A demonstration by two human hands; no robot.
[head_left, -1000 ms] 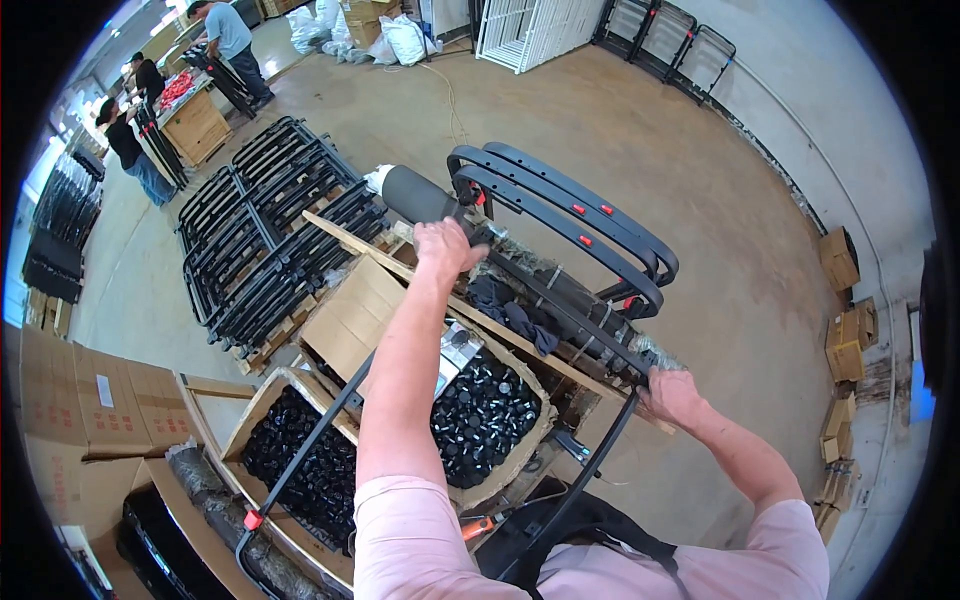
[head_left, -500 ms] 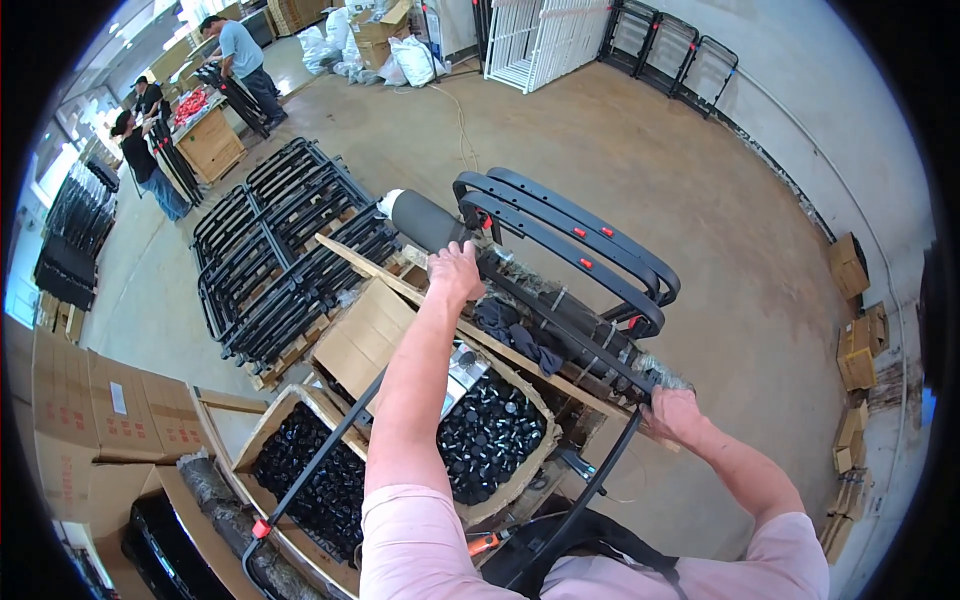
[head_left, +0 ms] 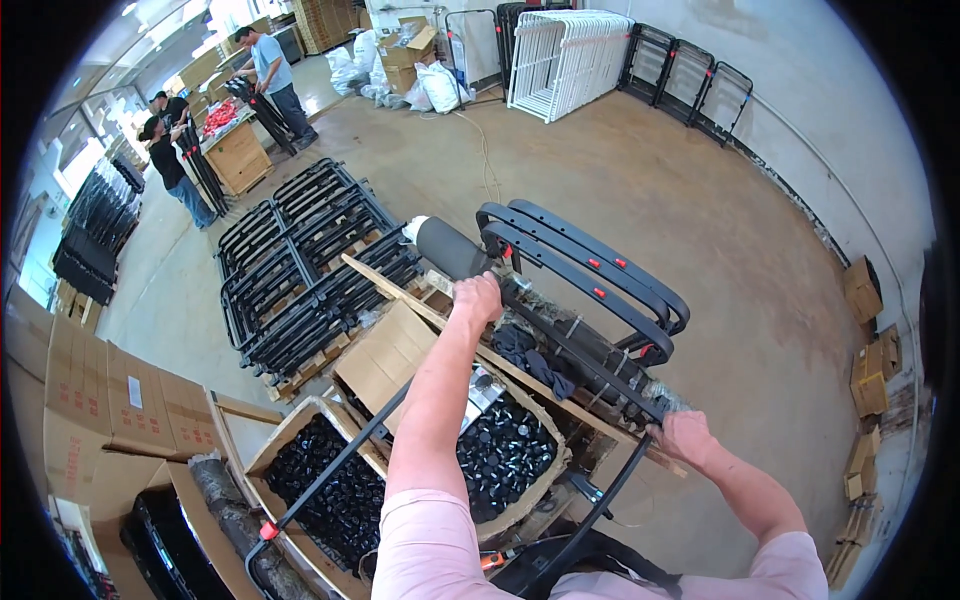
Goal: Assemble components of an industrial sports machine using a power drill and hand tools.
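A black tubular metal frame [head_left: 345,462] is in my two hands, its crossbar lying along a padded, plastic-wrapped rail [head_left: 585,350]. My left hand [head_left: 478,298] is closed around the crossbar's far left end. Around the corner at its right end, my right hand [head_left: 685,437] is closed too. From these ends the frame's two side tubes slope back toward me, the left one bearing a red fitting [head_left: 269,530]. Beyond the rail, several black curved tubes [head_left: 590,270] with small red plugs hang side by side. A dark cloth [head_left: 533,362] lies against the rail between my hands.
Below my left arm stand two cartons of black plastic caps [head_left: 325,480] [head_left: 505,450]. Stacked black frames [head_left: 300,260] lie on a pallet to the left. Large cartons [head_left: 120,400] stand at the near left. White racks [head_left: 565,65] line the back wall; people [head_left: 275,80] work at the far left.
The whole view has shifted slightly, so everything sits a little lower and further right. Both hands keep their hold on the frame, which stays against the rail.
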